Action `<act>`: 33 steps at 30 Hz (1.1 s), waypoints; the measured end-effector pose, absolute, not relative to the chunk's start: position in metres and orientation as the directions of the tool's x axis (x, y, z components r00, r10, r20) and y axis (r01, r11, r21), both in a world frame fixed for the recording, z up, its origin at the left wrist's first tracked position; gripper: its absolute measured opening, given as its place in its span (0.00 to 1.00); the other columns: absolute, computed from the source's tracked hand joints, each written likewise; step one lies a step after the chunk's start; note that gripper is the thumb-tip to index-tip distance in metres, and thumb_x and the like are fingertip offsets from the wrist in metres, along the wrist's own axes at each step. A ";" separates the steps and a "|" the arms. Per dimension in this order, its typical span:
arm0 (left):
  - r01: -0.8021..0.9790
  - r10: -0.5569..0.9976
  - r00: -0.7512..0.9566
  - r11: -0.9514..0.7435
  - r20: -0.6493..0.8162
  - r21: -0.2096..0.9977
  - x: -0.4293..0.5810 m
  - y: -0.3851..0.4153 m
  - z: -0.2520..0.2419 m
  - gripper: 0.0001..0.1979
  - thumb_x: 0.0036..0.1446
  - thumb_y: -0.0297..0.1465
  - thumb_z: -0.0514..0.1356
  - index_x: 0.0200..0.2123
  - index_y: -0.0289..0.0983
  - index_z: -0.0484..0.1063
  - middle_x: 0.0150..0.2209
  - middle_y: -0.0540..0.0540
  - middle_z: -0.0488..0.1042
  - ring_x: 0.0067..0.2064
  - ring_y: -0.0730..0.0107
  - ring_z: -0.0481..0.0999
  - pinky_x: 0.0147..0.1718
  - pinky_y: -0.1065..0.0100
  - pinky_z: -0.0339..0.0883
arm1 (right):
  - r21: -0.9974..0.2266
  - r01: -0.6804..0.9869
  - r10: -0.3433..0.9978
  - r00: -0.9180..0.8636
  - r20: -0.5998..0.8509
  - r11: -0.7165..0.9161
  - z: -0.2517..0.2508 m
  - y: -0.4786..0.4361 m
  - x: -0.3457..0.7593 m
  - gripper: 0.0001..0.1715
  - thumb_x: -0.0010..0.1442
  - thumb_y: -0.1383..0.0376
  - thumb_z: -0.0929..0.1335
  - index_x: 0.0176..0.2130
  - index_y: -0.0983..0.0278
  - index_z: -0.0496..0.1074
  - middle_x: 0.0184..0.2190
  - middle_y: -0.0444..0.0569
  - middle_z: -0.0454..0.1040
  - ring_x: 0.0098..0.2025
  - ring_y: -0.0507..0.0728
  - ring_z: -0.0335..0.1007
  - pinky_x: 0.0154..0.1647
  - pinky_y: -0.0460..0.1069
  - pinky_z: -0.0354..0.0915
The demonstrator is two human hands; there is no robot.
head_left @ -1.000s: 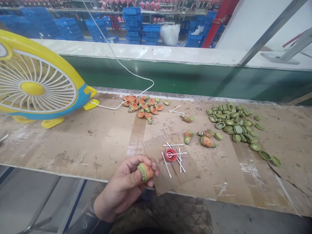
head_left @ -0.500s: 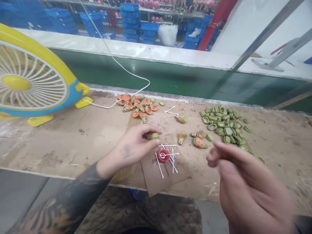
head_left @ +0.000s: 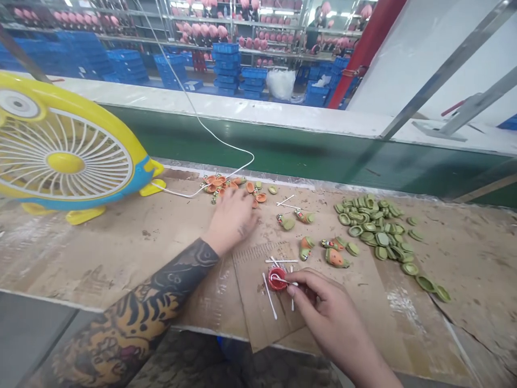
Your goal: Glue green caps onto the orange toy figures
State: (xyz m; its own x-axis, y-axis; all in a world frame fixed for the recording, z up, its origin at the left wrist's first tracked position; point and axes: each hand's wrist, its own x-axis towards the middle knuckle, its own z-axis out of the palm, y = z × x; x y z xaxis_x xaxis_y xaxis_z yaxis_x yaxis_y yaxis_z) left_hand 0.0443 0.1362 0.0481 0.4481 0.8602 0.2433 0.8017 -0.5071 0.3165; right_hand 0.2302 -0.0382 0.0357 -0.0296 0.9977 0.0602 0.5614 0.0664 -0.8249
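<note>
My right hand (head_left: 329, 307) pinches a cotton swab (head_left: 287, 281) between thumb and forefinger. The swab's far end rests in a small red cap (head_left: 277, 278) with white stuff in it. More cotton swabs (head_left: 269, 296) lie around the cap on a cardboard piece (head_left: 258, 323). Farther back, my left hand (head_left: 234, 218) reaches over a pile of orange-and-green moulded parts (head_left: 214, 183), fingers extended and their tips partly hidden. A green part with a small painted figure (head_left: 285, 222) lies right of that hand, near a similar part (head_left: 304, 216).
Several finished-looking orange-and-green parts (head_left: 335, 257) sit mid-table. A heap of hollow green pieces (head_left: 374, 223) spreads at the right. A yellow-and-blue fan (head_left: 100, 124) stands at the left, its white cord (head_left: 202, 121) crossing the pile. A green-sided ledge (head_left: 283, 159) bounds the back.
My left hand has moved from beside the cap to the orange-and-green pile; the green part it held now lies on the table. My right hand has come left and taken a cotton swab.
</note>
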 end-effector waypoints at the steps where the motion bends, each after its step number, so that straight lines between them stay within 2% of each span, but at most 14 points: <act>1: 0.835 0.883 0.400 -0.461 0.244 0.299 0.036 0.139 0.048 0.17 0.63 0.35 0.63 0.49 0.27 0.78 0.55 0.24 0.74 0.62 0.28 0.64 0.59 0.32 0.58 | -0.822 0.565 0.997 -0.039 0.061 0.073 0.037 -0.037 0.229 0.11 0.69 0.63 0.67 0.42 0.58 0.81 0.40 0.47 0.84 0.42 0.58 0.80 0.44 0.51 0.74; 4: 0.867 0.906 0.349 -0.410 0.241 0.284 0.025 0.143 0.046 0.15 0.60 0.36 0.66 0.43 0.29 0.79 0.55 0.24 0.74 0.61 0.25 0.64 0.57 0.31 0.59 | -0.804 0.587 0.995 -0.067 0.073 0.099 0.038 -0.035 0.226 0.12 0.70 0.65 0.66 0.43 0.58 0.81 0.42 0.48 0.84 0.45 0.58 0.80 0.48 0.52 0.73; 7: 0.838 0.894 0.368 -0.439 0.256 0.324 0.025 0.138 0.045 0.10 0.60 0.33 0.66 0.43 0.34 0.77 0.55 0.29 0.76 0.63 0.32 0.65 0.59 0.35 0.59 | -0.776 0.617 0.992 -0.079 0.103 0.129 0.039 -0.032 0.225 0.12 0.71 0.65 0.66 0.44 0.58 0.81 0.43 0.47 0.84 0.46 0.57 0.80 0.49 0.52 0.72; 9: 0.812 0.887 0.371 -0.453 0.274 0.367 0.023 0.129 0.045 0.08 0.62 0.30 0.64 0.44 0.36 0.74 0.51 0.34 0.79 0.61 0.40 0.69 0.60 0.39 0.61 | -0.763 0.629 0.989 -0.063 0.136 0.145 0.039 -0.032 0.227 0.12 0.71 0.64 0.66 0.44 0.58 0.80 0.43 0.47 0.84 0.45 0.57 0.80 0.47 0.51 0.72; 11: 0.743 0.893 0.353 -0.449 0.278 0.497 0.019 0.114 0.046 0.07 0.63 0.31 0.63 0.44 0.37 0.71 0.46 0.39 0.80 0.52 0.50 0.77 0.53 0.47 0.70 | -0.754 0.638 0.987 -0.058 0.151 0.153 0.039 -0.032 0.229 0.11 0.72 0.64 0.66 0.43 0.58 0.79 0.42 0.46 0.83 0.44 0.57 0.79 0.46 0.51 0.71; 13: 0.550 0.914 0.330 -0.388 0.235 0.740 0.013 0.094 0.044 0.10 0.62 0.34 0.64 0.44 0.39 0.69 0.40 0.44 0.80 0.41 0.59 0.81 0.42 0.58 0.76 | -0.740 0.653 0.986 -0.083 0.143 0.162 0.037 -0.033 0.230 0.11 0.72 0.65 0.65 0.44 0.58 0.79 0.41 0.46 0.83 0.44 0.57 0.79 0.45 0.51 0.70; 14: 0.415 0.926 0.325 -0.323 0.193 0.850 0.010 0.083 0.043 0.12 0.61 0.35 0.66 0.44 0.39 0.69 0.38 0.47 0.79 0.38 0.62 0.81 0.38 0.62 0.76 | -0.729 0.663 0.985 -0.100 0.139 0.170 0.036 -0.034 0.230 0.11 0.72 0.65 0.65 0.44 0.58 0.79 0.40 0.46 0.83 0.43 0.57 0.79 0.45 0.51 0.70; 16: 0.192 0.940 0.324 -0.174 0.105 0.966 0.004 0.060 0.039 0.14 0.57 0.36 0.69 0.45 0.39 0.73 0.38 0.47 0.81 0.39 0.62 0.82 0.37 0.64 0.78 | -0.706 0.682 0.982 -0.127 0.138 0.188 0.034 -0.034 0.230 0.12 0.72 0.66 0.65 0.44 0.58 0.78 0.40 0.46 0.82 0.43 0.57 0.78 0.44 0.51 0.69; 20: 0.032 0.950 0.310 0.020 -0.029 0.999 0.000 0.025 0.029 0.14 0.57 0.35 0.70 0.46 0.40 0.80 0.47 0.44 0.85 0.48 0.59 0.84 0.47 0.62 0.80 | -0.695 0.687 0.977 -0.129 0.171 0.212 0.032 -0.033 0.230 0.12 0.73 0.66 0.64 0.44 0.59 0.78 0.40 0.47 0.81 0.43 0.57 0.77 0.44 0.51 0.69; 24: -0.052 0.949 0.286 0.152 -0.131 0.987 -0.001 0.008 0.022 0.14 0.59 0.33 0.70 0.49 0.42 0.81 0.49 0.45 0.86 0.52 0.60 0.84 0.53 0.62 0.80 | -0.722 0.657 0.976 -0.145 0.164 0.219 0.033 -0.031 0.230 0.12 0.73 0.65 0.65 0.43 0.58 0.78 0.40 0.46 0.81 0.43 0.55 0.77 0.45 0.50 0.69; 27: -0.066 0.962 0.260 0.106 -0.086 0.992 -0.001 0.003 0.014 0.14 0.57 0.29 0.71 0.48 0.43 0.82 0.47 0.47 0.86 0.49 0.64 0.86 0.49 0.67 0.81 | -0.745 0.626 0.972 -0.124 0.198 0.232 0.036 -0.033 0.230 0.11 0.73 0.65 0.66 0.42 0.58 0.78 0.39 0.45 0.82 0.42 0.55 0.78 0.44 0.49 0.69; 29: -0.058 0.970 0.241 0.028 -0.013 0.998 0.000 0.002 0.008 0.15 0.55 0.27 0.71 0.47 0.44 0.82 0.44 0.48 0.86 0.44 0.67 0.86 0.44 0.70 0.82 | -0.782 0.578 0.967 -0.050 0.251 0.233 0.038 -0.037 0.229 0.09 0.73 0.65 0.67 0.42 0.57 0.78 0.39 0.43 0.82 0.41 0.53 0.78 0.43 0.47 0.70; 33: 0.049 0.953 0.247 -0.190 0.172 0.981 -0.001 0.000 -0.003 0.14 0.56 0.24 0.69 0.46 0.43 0.82 0.43 0.47 0.84 0.41 0.68 0.85 0.41 0.72 0.82 | -0.897 0.389 0.951 0.132 0.281 0.211 0.041 -0.049 0.222 0.07 0.73 0.64 0.67 0.45 0.53 0.77 0.35 0.40 0.81 0.37 0.50 0.78 0.39 0.43 0.71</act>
